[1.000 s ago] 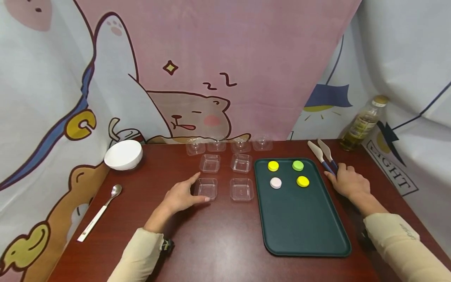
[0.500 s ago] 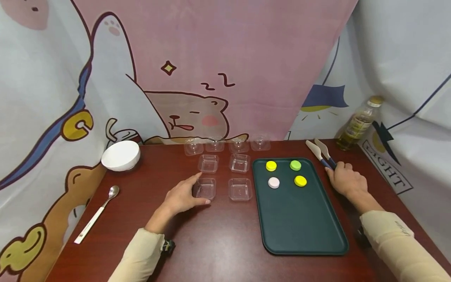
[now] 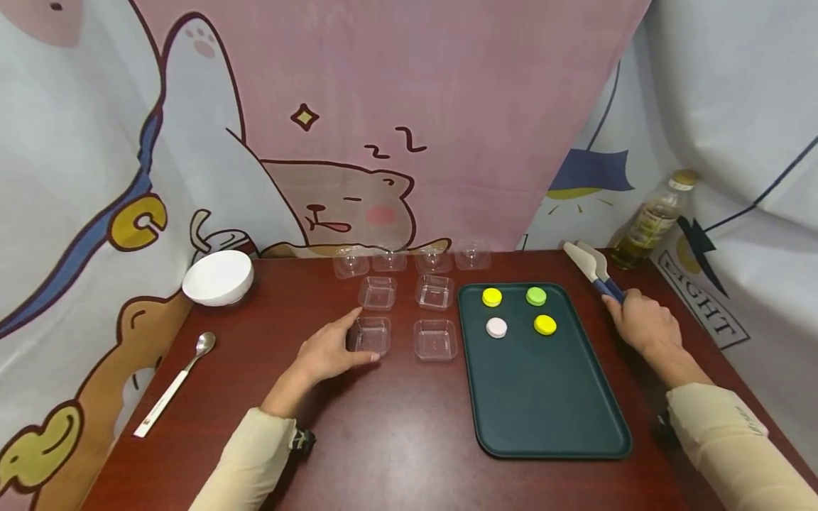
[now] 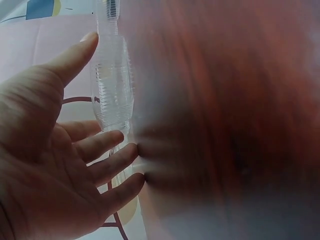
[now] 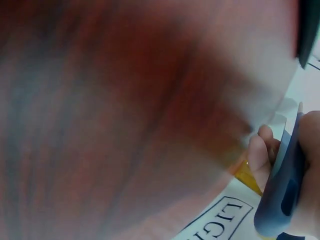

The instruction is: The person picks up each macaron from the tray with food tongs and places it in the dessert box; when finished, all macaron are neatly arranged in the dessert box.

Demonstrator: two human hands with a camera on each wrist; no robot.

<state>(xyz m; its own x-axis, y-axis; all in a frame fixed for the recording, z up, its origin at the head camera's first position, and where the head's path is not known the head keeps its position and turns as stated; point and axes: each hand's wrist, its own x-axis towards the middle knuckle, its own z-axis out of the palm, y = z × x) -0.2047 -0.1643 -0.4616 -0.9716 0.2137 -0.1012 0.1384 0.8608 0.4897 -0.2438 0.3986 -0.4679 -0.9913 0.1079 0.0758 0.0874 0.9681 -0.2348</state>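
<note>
Clear container framed by the left hand, tongs gripped by the right

At the far left of the reddish-brown table [image 3: 358, 440], a white bowl [image 3: 219, 278] is seen near the back edge, with a pale-handled spoon [image 3: 174, 387] laid slantwise in front of it. To the right of the spoon, the left hand [image 3: 329, 351] is held with fingers extended and spread. The near-left container [image 3: 373, 337], clear and square, is framed between its thumb and forefinger; whether its sides are touched cannot be told. Behind that container is set the far-left container [image 3: 378, 293]; to the right, the far-right container [image 3: 435, 292] and the near-right container [image 3: 435, 341] are placed, well apart from both hands. A row of four clear lids [image 3: 351, 264] is lined up behind them.

Next comes the dark green tray [image 3: 549, 397]. On its far half, a yellow disc [image 3: 492, 297], a pale pink disc [image 3: 496, 327], a green disc [image 3: 536, 296] and a second yellow disc [image 3: 545, 325] are spaced in two pairs. Just beyond the tray's right edge, the blue-handled tongs [image 3: 589, 264] are grasped by the right hand [image 3: 647, 323], their pale blades pointed away from it. Near the back right corner, a yellow-capped bottle [image 3: 648, 227] is stood.
</note>
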